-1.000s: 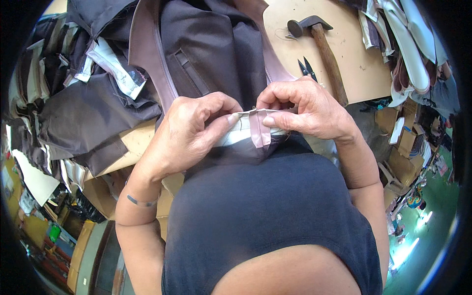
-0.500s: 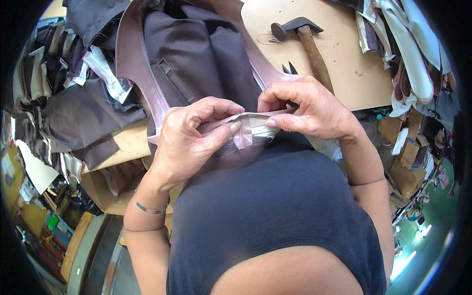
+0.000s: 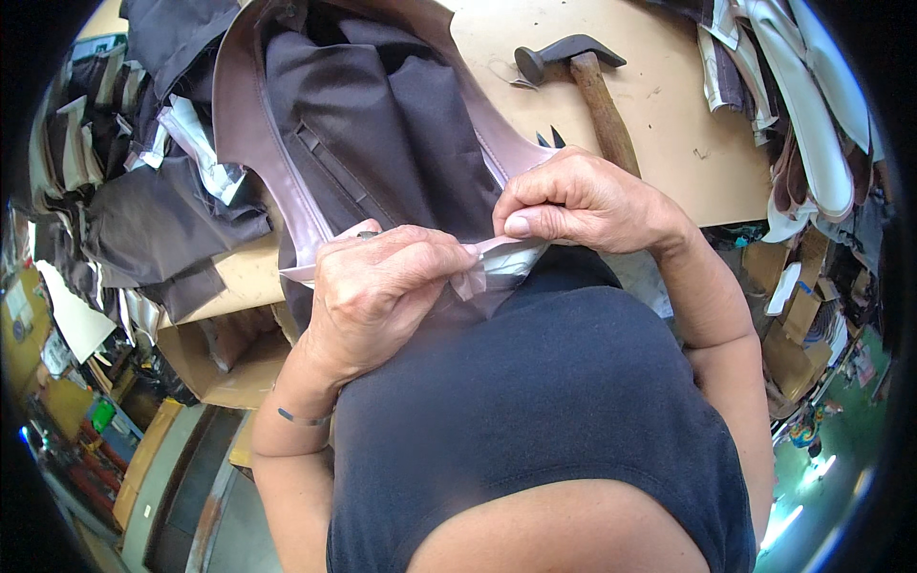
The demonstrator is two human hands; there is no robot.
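Across my lap edge lies a bag piece with a pale mauve leather-like border (image 3: pixel 250 105) and a dark brown fabric lining (image 3: pixel 353 105), which has a slit pocket sewn into it. Its near edge is held up close to my body. My left hand (image 3: pixel 382 291) is closed on that edge, thumb and fingers pinching the mauve material. My right hand (image 3: pixel 583 205) pinches the same edge farther right, thumb on top. Between the hands a strip of whitish backing (image 3: pixel 508 260) shows, and a small mauve tab hangs below my left fingertips.
A hammer (image 3: pixel 602 105) with a wooden handle lies on the tan worktable (image 3: pixel 688 143), with dark pointed tool tips (image 3: pixel 551 138) near my right hand. Dark fabric pieces (image 3: pixel 177 224) are heaped at left. Pale strips (image 3: pixel 812 115) hang at the right. A cardboard box (image 3: pixel 234 358) stands below the table.
My left hand has rolled over, its back now facing up, and pinches the edge from above. The right thumb has drawn in against the fingers. The bag piece has shifted slightly left.
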